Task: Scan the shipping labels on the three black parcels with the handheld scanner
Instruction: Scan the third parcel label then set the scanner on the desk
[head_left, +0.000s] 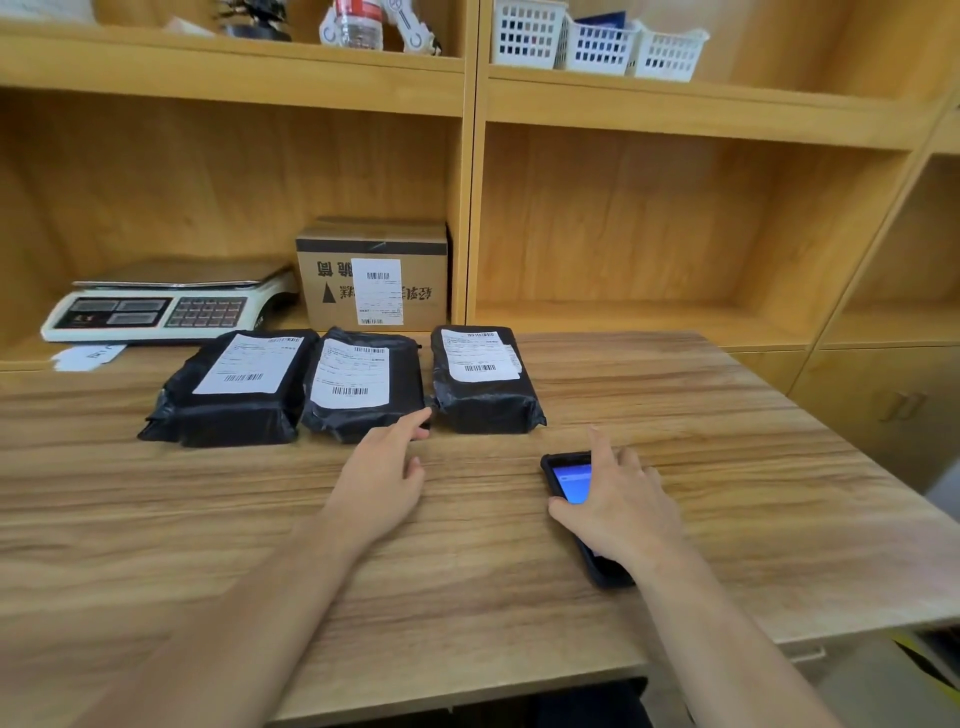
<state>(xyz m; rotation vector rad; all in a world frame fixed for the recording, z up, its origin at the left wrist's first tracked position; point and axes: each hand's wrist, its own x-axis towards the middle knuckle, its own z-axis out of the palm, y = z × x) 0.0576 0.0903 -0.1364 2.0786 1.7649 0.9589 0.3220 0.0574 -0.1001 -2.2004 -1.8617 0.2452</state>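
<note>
Here the right hand (621, 506) lies over the handheld scanner (571, 483), which rests flat on the wooden table (727, 467) with its lit blue screen facing up; the thumb presses one side edge and the fingers spread loosely over the other, so it looks like a grip just forming, though whether the device has left the wood I cannot tell. The left hand (384, 467) holds nothing: it is loosely open, forefinger stretched forward to touch the near corner of the middle parcel (363, 384), probably to steady it for a reading. That parcel sits between the left parcel (234, 389) and the right parcel (483, 379), all three in a row just beyond the hands, white shipping labels upward and barcodes exposed, a sensible layout for scanning in turn. Behind them, in the shelf, stand a weighing scale (166, 306) and a labelled cardboard box (374, 275).
</note>
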